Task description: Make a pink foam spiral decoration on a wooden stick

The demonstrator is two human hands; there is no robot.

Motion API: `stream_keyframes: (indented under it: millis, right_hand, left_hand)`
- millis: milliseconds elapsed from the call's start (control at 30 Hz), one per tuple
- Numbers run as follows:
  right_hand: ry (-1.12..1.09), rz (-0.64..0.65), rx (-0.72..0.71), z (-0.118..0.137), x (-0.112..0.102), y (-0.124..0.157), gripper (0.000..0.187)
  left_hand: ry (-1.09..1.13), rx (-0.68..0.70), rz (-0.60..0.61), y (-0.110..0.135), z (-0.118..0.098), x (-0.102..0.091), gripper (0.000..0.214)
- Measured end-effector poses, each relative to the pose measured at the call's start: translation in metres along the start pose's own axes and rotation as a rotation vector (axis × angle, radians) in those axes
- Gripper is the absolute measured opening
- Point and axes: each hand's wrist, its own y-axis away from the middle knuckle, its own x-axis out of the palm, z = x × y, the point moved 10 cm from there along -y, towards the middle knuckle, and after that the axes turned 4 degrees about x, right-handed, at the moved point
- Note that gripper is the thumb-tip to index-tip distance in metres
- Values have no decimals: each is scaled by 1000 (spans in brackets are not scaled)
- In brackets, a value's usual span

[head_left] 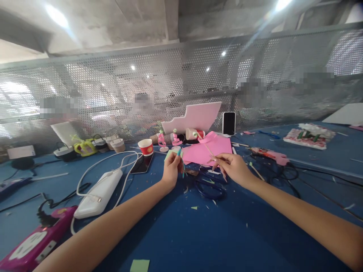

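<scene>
My right hand (234,168) pinches a thin wooden stick (208,148), which slants up to the left and carries a small pale green piece at its far end. My left hand (171,169) is closed, thumb and fingers together, with teal nails showing. A light green paper piece (169,153) appears right behind its fingers; whether they grip it or something smaller, I cannot make out. Dark blue-handled scissors (210,190) lie on the table between and below my hands. Pink sheets (219,147) lie behind them, under the stick.
A pink glue gun (270,155) with its cable lies right. Left are a white power bank (99,194) with a cable, a magenta power strip (42,238), a phone (142,163) and a red paper cup (146,146). Small pink figures (162,141) stand behind. Perforated metal screen (113,87) borders the table.
</scene>
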Motion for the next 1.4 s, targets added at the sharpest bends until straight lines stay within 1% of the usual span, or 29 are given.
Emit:
stream_keyframes:
  millis: [100, 167, 233, 333, 400, 467, 533, 600, 700, 767, 800, 833, 900, 933, 1000, 1067, 1133, 1200, 1400]
  right_hand:
    - [-180, 103, 83, -5, 15, 1, 39]
    - [-336, 184, 154, -7, 26, 6, 36]
    - [-485, 281, 221, -7, 40, 12, 31]
    - [-634, 443, 263, 1, 57, 21, 22]
    - [-693, 513, 272, 5, 64, 26, 19]
    - [-725, 544, 276, 6, 66, 28, 18]
    - [-731, 548, 275, 5, 66, 28, 18]
    - [-720, 546, 277, 3, 66, 28, 18]
    - [-700, 536, 272, 0, 66, 27, 18]
    - [-689, 526, 265, -1, 66, 27, 18]
    - [-684, 522, 261, -1, 67, 26, 18]
    - [-679, 521, 258, -2, 67, 27, 18]
    - [-669, 531, 250, -1, 70, 28, 18]
    - [-665, 538, 242, 1, 71, 29, 18]
    - [-662, 549, 221, 3, 74, 31, 18]
    - [-659, 562, 198, 7, 76, 34, 18]
    - [-656, 571, 184, 9, 78, 36, 19]
    - [-649, 582, 178, 10, 80, 39, 19]
    - [-608, 604, 180, 12, 84, 42, 21]
  left_hand:
    - [-59, -33, -21, 0, 3, -3, 40]
    - [-100, -42, -18, 0, 5, -3, 44]
    - [-120, -22, -24, -1, 4, -5, 47]
    - [-92, 14, -70, -3, 2, -10, 43]
    - [-72, 18, -104, -6, 2, -15, 39]
    - [-77, 14, -130, -9, 1, -19, 36]
    - [-104, 25, -152, -14, -1, -27, 35]
    - [-126, 42, -192, -20, -4, -40, 36]
    - [-205, 93, -310, -28, -10, -67, 44]
    - [-307, 124, -320, -32, -14, -74, 50]
    - [-336, 133, -290, -34, -16, -71, 50]
    - [-343, 145, -240, -34, -19, -64, 47]
    - [-309, 186, -75, -32, -27, -36, 31]
    - [-299, 230, 4, -28, -36, -21, 26]
    - [-312, 281, 101, -17, -53, 6, 38]
    - [-326, 304, 116, -7, -68, 21, 40]
    - [-323, 340, 87, -1, -82, 26, 37]
    - [-302, 353, 81, 2, -90, 29, 32]
    - [-200, 340, 62, 2, -96, 28, 26]
